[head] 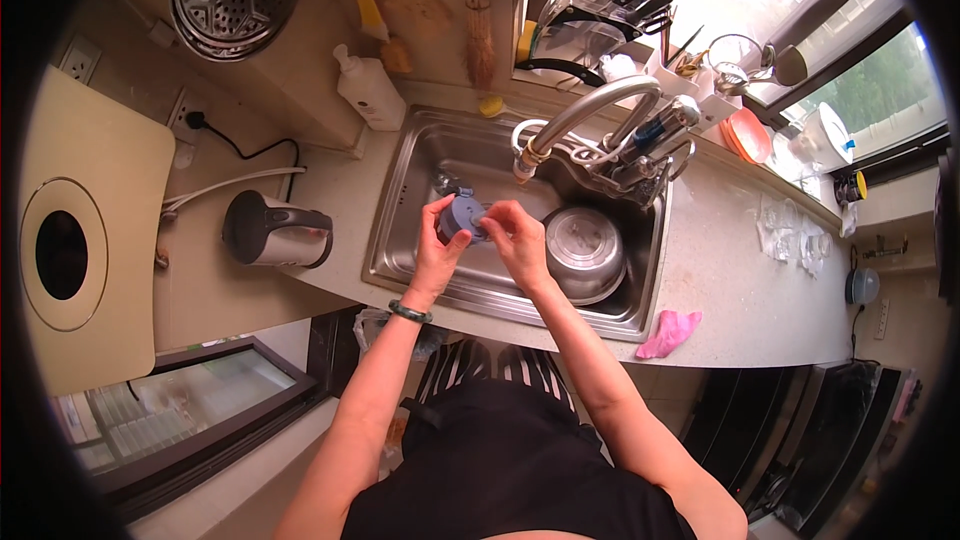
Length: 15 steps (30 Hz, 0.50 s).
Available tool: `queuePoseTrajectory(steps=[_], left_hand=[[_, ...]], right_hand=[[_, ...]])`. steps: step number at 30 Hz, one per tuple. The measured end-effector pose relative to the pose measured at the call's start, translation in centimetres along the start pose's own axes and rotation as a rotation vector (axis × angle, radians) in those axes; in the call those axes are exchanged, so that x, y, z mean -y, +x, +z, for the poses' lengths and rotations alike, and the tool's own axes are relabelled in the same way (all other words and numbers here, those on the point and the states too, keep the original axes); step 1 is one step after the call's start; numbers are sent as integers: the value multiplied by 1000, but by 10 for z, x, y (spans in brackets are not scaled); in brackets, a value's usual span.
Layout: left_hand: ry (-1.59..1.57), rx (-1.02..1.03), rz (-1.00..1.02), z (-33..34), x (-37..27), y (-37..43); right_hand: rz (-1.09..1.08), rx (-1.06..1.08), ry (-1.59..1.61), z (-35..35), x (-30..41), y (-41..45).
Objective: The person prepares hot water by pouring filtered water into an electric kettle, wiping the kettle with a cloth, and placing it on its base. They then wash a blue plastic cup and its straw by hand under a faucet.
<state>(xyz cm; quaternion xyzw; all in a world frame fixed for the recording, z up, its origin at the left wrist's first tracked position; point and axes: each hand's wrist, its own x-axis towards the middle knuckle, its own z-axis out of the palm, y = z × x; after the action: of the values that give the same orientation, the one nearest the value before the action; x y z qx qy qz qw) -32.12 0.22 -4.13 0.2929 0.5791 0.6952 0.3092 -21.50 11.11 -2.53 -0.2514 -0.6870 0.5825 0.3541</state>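
Observation:
Over the stainless steel sink [480,270], my left hand [439,244] holds a blue-grey bottle lid [461,216] by its rim. The fingertips of my right hand [519,240] pinch a small pale piece at the lid's right side; what the piece is cannot be made out. An upturned metal bowl [584,244] lies in the right part of the sink, beside my right hand. The curved faucet [592,105] reaches over the basin above my hands, and its spout is to their upper right.
An electric kettle [277,231] stands left of the sink, a white pump bottle [370,94] behind it. A pink cloth [670,334] lies at the counter's front edge. The knife block [585,30] and utensil holders [686,79] stand by the window. Clear glasses [787,236] are at the right.

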Motion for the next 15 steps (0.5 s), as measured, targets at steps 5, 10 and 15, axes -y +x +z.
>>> queuePoseTrajectory(steps=[5,10,15], left_hand=[[131,8,39,-4,3,-2],[198,4,57,0,4,-2],[-14,89,-139,1,1,2]], right_hand=[[86,130,-85,-9,1,4],[230,132,54,-7,-7,3],[-119,155,-343,-3,-13,4]])
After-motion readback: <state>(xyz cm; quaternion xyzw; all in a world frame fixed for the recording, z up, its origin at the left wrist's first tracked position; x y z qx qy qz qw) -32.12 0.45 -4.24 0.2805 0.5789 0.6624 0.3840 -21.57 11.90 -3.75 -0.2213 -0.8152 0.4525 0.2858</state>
